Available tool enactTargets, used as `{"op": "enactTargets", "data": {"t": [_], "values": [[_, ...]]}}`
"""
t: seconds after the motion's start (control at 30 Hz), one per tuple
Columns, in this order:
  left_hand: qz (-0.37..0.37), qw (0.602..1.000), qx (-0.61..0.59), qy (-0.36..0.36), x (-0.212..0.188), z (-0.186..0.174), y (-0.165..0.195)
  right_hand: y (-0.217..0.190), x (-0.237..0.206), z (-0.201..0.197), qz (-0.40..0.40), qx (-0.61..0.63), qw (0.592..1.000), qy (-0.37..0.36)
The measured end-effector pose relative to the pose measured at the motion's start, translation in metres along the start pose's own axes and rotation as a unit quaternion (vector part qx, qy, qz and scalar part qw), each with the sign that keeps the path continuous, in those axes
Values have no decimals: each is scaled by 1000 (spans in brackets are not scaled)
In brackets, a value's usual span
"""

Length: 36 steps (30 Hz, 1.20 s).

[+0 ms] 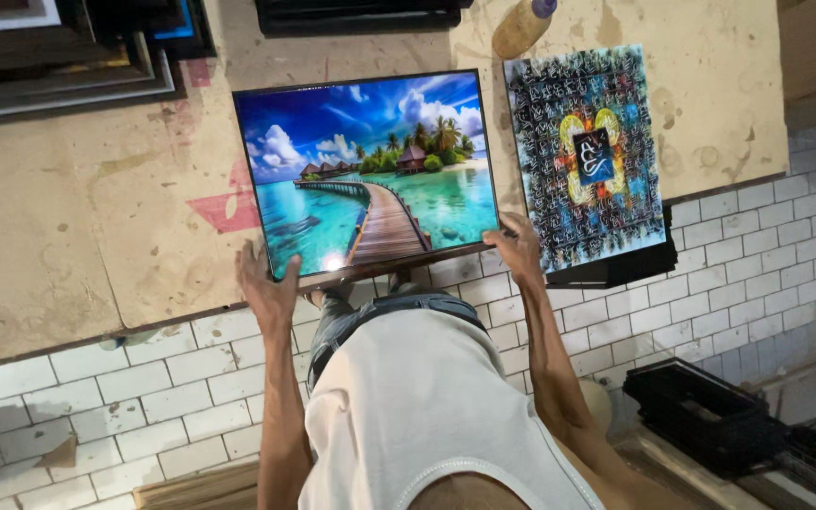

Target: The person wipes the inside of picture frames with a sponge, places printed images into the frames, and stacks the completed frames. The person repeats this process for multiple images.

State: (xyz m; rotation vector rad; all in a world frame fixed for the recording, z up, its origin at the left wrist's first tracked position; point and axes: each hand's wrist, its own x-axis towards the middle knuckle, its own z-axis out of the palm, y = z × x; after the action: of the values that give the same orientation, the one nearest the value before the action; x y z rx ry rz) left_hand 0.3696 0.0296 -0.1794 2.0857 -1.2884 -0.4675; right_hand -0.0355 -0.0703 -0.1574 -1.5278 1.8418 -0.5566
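bottle (522, 24) cut off, picture's near edge hidden

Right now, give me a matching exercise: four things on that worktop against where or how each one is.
Things:
1. glossy tropical beach print
2. dark patterned print with yellow centre
3. tan bottle with purple cap
4. stacked dark picture frames

Places:
A. far left corner
B. far edge, lying tilted
C. held at both near corners
D. right, overhanging the edge

Pairs: 1-C, 2-D, 3-B, 4-A

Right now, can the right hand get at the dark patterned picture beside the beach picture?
Probably yes: the right hand grips the beach picture at its corner, and the patterned picture lies just beside it with nothing between.
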Motion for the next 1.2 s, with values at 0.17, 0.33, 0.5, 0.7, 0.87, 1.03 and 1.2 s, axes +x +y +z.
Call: {"op": "enactTargets", "data": {"t": [0.17, 0.33, 0.5, 0.7, 0.87, 1.03, 1.2], "values": [[-182, 870, -454, -69, -4, -2, -13, 18, -2, -4, 120, 312, 939, -85], [-156, 795, -579, -87, 2, -6, -25, 27, -4, -5, 154, 455, 875, -65], [-141, 806, -566, -103, 2, -4, -24, 37, -2, 5, 156, 426, 891, -6], [-189, 812, -536, -136, 13, -9, -26, 26, 7, -3, 162, 410, 893, -85], [-184, 803, -551, -135, 25, -13, -28, 23, 17, -4, 210, 316, 910, -167], [-176, 832, -514, -111, 2, -28, -27, 51, 1, 0, 16, 88, 984, -152], [-114, 830, -545, -17, -28, -60, -17, 48, 26, 7, -6, 403, 903, -145]]}}
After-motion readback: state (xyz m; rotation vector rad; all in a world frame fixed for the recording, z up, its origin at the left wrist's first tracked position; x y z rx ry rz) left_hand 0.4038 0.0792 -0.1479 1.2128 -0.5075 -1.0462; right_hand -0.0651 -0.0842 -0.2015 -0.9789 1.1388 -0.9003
